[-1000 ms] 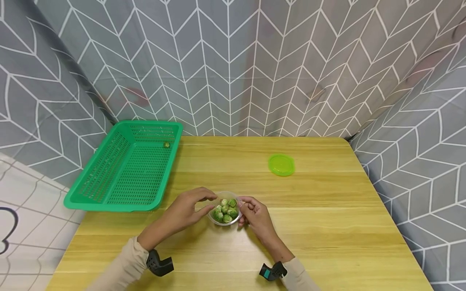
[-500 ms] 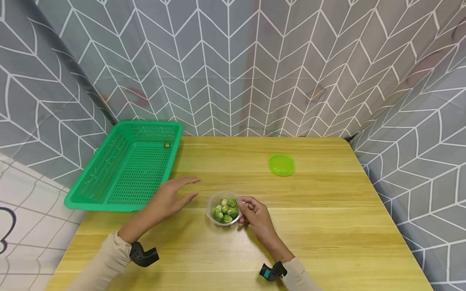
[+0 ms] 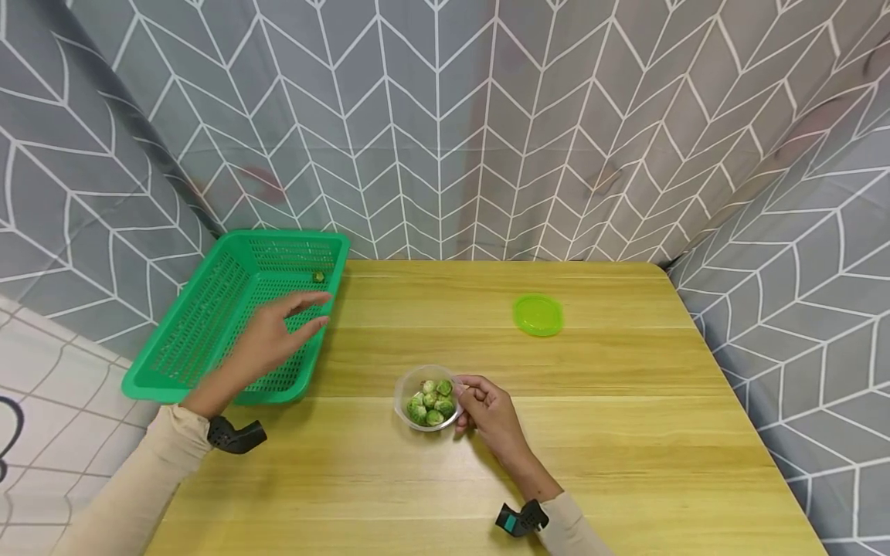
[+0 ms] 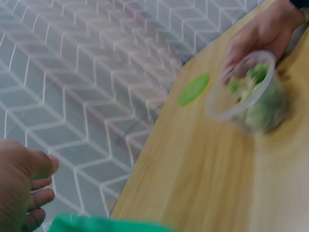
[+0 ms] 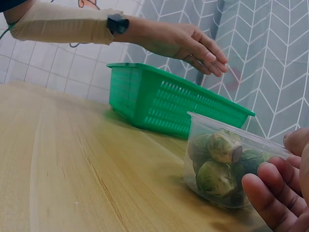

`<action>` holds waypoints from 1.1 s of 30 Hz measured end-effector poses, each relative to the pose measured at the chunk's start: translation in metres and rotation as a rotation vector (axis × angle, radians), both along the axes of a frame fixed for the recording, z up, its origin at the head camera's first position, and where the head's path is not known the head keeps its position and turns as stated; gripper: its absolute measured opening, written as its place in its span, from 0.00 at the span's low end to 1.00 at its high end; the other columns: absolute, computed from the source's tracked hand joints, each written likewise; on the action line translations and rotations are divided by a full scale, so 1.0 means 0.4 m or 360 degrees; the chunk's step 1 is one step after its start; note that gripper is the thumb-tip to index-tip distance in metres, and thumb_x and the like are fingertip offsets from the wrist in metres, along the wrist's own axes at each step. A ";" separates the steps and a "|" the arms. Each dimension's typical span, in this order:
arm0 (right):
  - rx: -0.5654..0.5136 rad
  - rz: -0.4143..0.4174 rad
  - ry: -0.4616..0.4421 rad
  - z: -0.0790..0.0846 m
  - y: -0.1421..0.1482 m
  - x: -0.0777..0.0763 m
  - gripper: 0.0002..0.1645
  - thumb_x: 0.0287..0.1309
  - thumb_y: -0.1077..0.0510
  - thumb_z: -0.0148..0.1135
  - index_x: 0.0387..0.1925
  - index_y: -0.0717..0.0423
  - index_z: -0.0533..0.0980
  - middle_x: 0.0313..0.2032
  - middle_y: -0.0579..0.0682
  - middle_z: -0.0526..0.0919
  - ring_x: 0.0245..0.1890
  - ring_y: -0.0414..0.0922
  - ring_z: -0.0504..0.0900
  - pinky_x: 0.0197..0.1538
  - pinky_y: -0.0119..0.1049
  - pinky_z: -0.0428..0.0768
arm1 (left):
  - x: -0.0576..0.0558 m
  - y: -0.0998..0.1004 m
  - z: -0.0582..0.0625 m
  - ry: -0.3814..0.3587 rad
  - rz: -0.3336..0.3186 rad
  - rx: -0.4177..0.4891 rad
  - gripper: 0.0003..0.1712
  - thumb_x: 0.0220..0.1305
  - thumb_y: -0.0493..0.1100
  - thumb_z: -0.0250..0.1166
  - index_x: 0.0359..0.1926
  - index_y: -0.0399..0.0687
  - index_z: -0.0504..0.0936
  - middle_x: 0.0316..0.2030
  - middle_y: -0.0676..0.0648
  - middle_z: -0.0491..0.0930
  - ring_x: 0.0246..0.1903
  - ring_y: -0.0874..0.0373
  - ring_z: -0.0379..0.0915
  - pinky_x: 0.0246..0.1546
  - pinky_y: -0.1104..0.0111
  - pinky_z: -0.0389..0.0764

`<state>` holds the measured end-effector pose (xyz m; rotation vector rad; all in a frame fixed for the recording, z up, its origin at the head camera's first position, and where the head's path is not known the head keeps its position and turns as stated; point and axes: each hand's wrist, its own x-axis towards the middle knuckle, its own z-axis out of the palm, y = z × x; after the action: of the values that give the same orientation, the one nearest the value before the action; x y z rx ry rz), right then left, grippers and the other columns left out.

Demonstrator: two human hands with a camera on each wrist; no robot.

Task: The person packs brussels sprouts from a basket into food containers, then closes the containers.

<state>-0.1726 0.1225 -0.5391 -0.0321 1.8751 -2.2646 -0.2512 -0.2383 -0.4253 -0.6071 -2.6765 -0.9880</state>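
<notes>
My right hand pinches the rim of a clear plastic tub that stands on the table. Several Brussels sprouts fill the tub's lower part; the right wrist view shows them through its wall. Above the green plastic basket hovers my left hand, its fingers loosely extended and nothing held. One lone Brussels sprout lies in the basket's far right corner, just beyond that hand. The left wrist view catches my left hand at its edge, with the basket rim below.
A light green lid lies flat on the wooden table, to the right and behind the tub. Patterned grey curtains hang along the table's back and right sides. The basket's raised rim stands at the table's left.
My left hand has moved away from the tub, up and left, to over the basket. My right hand and the tub have stayed in place.
</notes>
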 end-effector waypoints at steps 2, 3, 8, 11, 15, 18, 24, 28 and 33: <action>0.0003 0.0000 -0.0003 -0.002 0.001 -0.001 0.17 0.69 0.58 0.64 0.55 0.61 0.79 0.26 0.53 0.81 0.19 0.42 0.79 0.24 0.33 0.84 | -0.031 -0.023 -0.003 0.0033 0.0020 0.0038 0.24 0.66 0.40 0.70 0.62 0.48 0.80 0.57 0.45 0.82 0.55 0.45 0.79 0.53 0.47 0.80; 0.0006 0.0000 -0.0004 -0.004 0.002 -0.002 0.17 0.69 0.58 0.64 0.56 0.61 0.79 0.26 0.53 0.81 0.19 0.42 0.79 0.25 0.34 0.84 | -0.047 -0.034 -0.006 0.0042 0.0036 0.0054 0.24 0.66 0.40 0.70 0.62 0.48 0.80 0.57 0.46 0.83 0.54 0.46 0.79 0.54 0.48 0.81; 0.0014 0.0011 -0.0005 -0.008 0.005 -0.004 0.19 0.70 0.56 0.63 0.56 0.62 0.79 0.27 0.55 0.80 0.20 0.43 0.80 0.26 0.36 0.86 | -0.120 -0.079 -0.026 0.0030 0.0100 0.0108 0.23 0.68 0.43 0.69 0.63 0.48 0.80 0.56 0.45 0.83 0.54 0.48 0.79 0.55 0.50 0.80; 0.0019 0.0009 -0.0008 -0.010 0.008 -0.005 0.19 0.70 0.55 0.63 0.57 0.61 0.78 0.27 0.55 0.80 0.20 0.43 0.79 0.26 0.37 0.86 | -0.158 -0.092 -0.043 -0.0048 0.0136 0.0132 0.23 0.69 0.47 0.67 0.63 0.48 0.80 0.56 0.44 0.82 0.55 0.46 0.79 0.54 0.49 0.80; 0.0017 -0.0006 -0.0014 -0.008 0.009 -0.005 0.19 0.69 0.56 0.64 0.56 0.61 0.79 0.27 0.55 0.80 0.20 0.43 0.79 0.26 0.37 0.86 | -0.215 -0.107 -0.075 -0.0126 0.0163 0.0140 0.25 0.70 0.54 0.65 0.63 0.49 0.80 0.56 0.44 0.82 0.56 0.45 0.80 0.54 0.50 0.80; 0.0008 -0.0008 -0.0019 -0.005 0.008 -0.004 0.19 0.68 0.56 0.65 0.56 0.61 0.79 0.27 0.56 0.80 0.20 0.43 0.79 0.26 0.37 0.86 | -0.253 -0.121 -0.104 -0.0150 0.0156 0.0162 0.25 0.70 0.54 0.65 0.62 0.48 0.80 0.56 0.43 0.82 0.55 0.44 0.79 0.55 0.50 0.80; -0.0019 0.0001 -0.0031 -0.003 0.003 -0.002 0.21 0.67 0.56 0.66 0.56 0.62 0.78 0.29 0.57 0.79 0.20 0.43 0.80 0.27 0.36 0.86 | -0.302 -0.147 -0.152 -0.0192 0.0165 0.0180 0.24 0.69 0.45 0.68 0.62 0.42 0.79 0.56 0.40 0.81 0.56 0.42 0.78 0.57 0.49 0.79; -0.0005 0.0014 -0.0017 -0.003 0.003 -0.002 0.21 0.68 0.55 0.65 0.57 0.61 0.78 0.28 0.55 0.79 0.21 0.43 0.80 0.27 0.38 0.87 | -0.324 -0.163 -0.174 -0.0266 0.0200 0.0145 0.23 0.68 0.42 0.68 0.61 0.40 0.79 0.57 0.37 0.80 0.57 0.37 0.76 0.56 0.46 0.79; 0.0031 0.0024 -0.0003 -0.004 0.004 -0.003 0.21 0.69 0.54 0.64 0.58 0.61 0.78 0.27 0.52 0.79 0.21 0.43 0.81 0.28 0.40 0.87 | -0.346 -0.178 -0.191 -0.0316 0.0246 0.0060 0.23 0.68 0.44 0.68 0.61 0.39 0.78 0.58 0.35 0.79 0.57 0.35 0.75 0.53 0.42 0.78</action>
<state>-0.1739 0.1243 -0.5408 -0.0406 1.8892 -2.2358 -0.3897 -0.3094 -0.5019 -0.3029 -2.8159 -1.1045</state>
